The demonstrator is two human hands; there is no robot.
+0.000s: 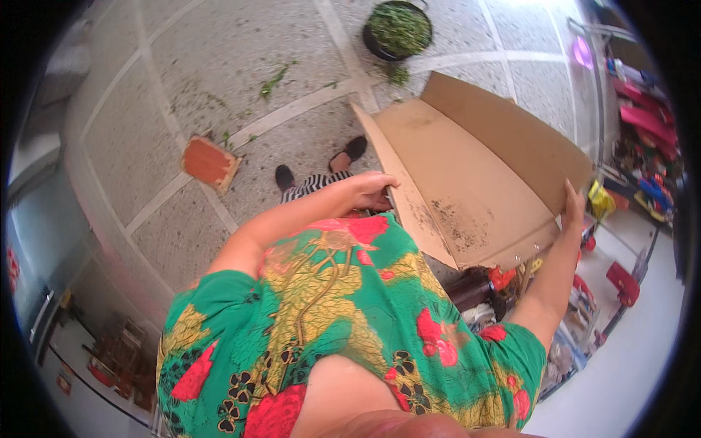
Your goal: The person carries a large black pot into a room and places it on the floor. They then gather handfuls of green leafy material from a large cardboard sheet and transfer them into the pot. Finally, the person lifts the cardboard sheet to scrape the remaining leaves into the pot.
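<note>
A large sheet of brown corrugated cardboard (pixel 443 148), folded up along both long sides like a trough, is held in front of me. My left hand (pixel 375 190) grips its near-left flap, with the thumb over the edge and the other fingers partly hidden behind. At the opposite side, my right hand (pixel 573 205) holds the raised right flap near its lower corner. Dark soil crumbs (pixel 463 224) lie scattered on the cardboard's lower end.
A dark pot (pixel 383 53) heaped with green leaves (pixel 402 27) stands on the speckled floor (pixel 230 49). Leaf scraps (pixel 276 79) lie nearby. A low wooden stool (pixel 208 163) sits left of my feet. Cluttered shelves (pixel 646 131) line the right side.
</note>
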